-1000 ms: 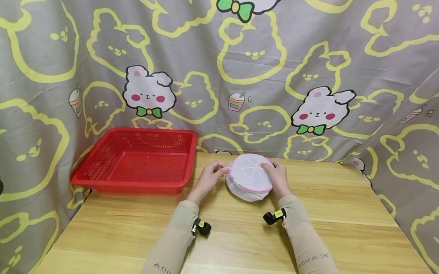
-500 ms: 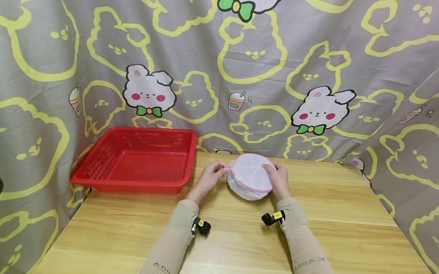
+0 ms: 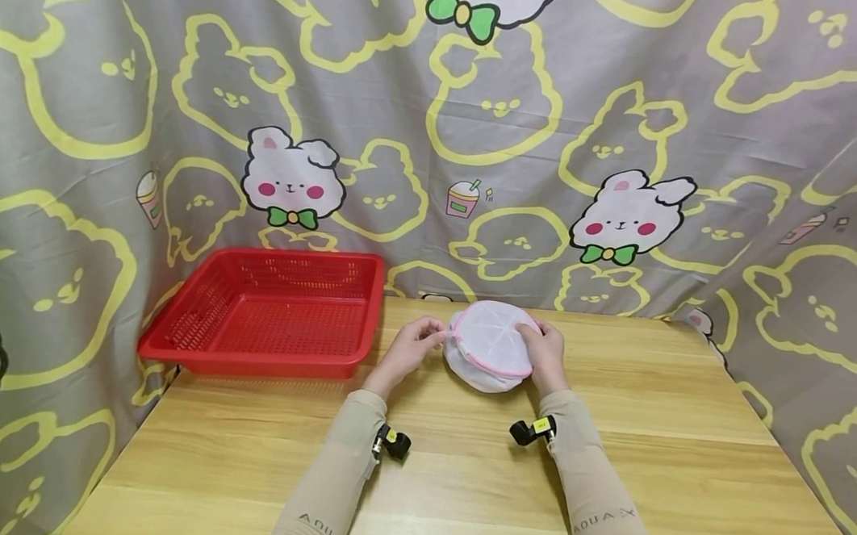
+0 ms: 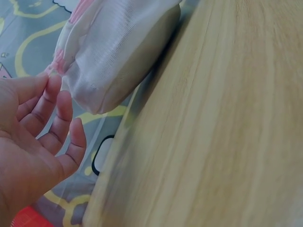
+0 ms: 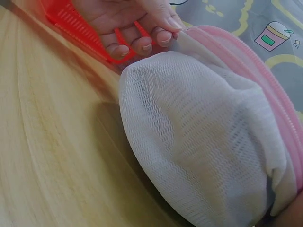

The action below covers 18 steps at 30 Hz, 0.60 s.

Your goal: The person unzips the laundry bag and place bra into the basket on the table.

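Note:
A round white mesh laundry bag (image 3: 496,340) with a pink zipper (image 5: 279,90) round its top stands at the middle of the far part of the table. My left hand (image 3: 411,346) pinches the pink zipper end at the bag's left edge between thumb and forefinger; the other fingers curl loosely below, as the left wrist view shows. On the opposite side my right hand (image 3: 546,358) grips the bag, thumb on the mesh top and fingers hidden down its side. The bag's soft mesh wall (image 5: 189,132) looks full and slightly creased in the right wrist view.
A red plastic basket (image 3: 256,363) with slotted walls sits at the left back of the wooden table (image 3: 446,495). Behind and beside the table hangs a grey cartoon-print curtain (image 3: 394,96). Each sleeved wrist carries a small black camera (image 3: 394,442).
The laundry bag has shifted and turned very slightly to the right, with my right hand moving along with it. My left hand keeps its pinch at the zipper end.

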Tool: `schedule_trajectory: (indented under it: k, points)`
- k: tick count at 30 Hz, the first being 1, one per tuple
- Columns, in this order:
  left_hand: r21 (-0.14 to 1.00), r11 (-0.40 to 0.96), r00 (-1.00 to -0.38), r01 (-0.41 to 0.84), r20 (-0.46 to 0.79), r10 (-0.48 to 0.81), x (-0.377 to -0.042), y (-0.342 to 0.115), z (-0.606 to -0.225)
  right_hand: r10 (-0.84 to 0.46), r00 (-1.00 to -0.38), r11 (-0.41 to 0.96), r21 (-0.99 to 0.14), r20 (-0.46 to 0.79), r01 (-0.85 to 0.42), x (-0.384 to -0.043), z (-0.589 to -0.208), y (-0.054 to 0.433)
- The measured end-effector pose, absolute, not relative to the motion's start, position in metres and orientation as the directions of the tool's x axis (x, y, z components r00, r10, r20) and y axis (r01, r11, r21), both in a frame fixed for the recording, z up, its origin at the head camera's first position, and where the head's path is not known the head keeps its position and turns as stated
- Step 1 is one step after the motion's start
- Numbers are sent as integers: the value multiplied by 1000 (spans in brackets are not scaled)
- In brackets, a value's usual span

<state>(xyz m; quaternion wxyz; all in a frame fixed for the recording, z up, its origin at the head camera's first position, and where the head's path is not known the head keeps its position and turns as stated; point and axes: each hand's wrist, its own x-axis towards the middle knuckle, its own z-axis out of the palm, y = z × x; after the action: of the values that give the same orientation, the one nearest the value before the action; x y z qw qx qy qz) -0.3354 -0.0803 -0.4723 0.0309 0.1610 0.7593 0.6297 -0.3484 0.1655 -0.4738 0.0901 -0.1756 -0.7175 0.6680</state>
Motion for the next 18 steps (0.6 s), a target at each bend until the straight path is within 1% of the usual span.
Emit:
schedule_trajectory:
  k: [10,18]
  points:
    - [964,186,-938,187,119,326,-336,-83,-472,383,-919,29,-993,-91,111,-348,-475,163]
    - [955,207,-922,212,124,368,-337,-84,-473,404,-912,37,-994,-77,100,-347,-474,162]
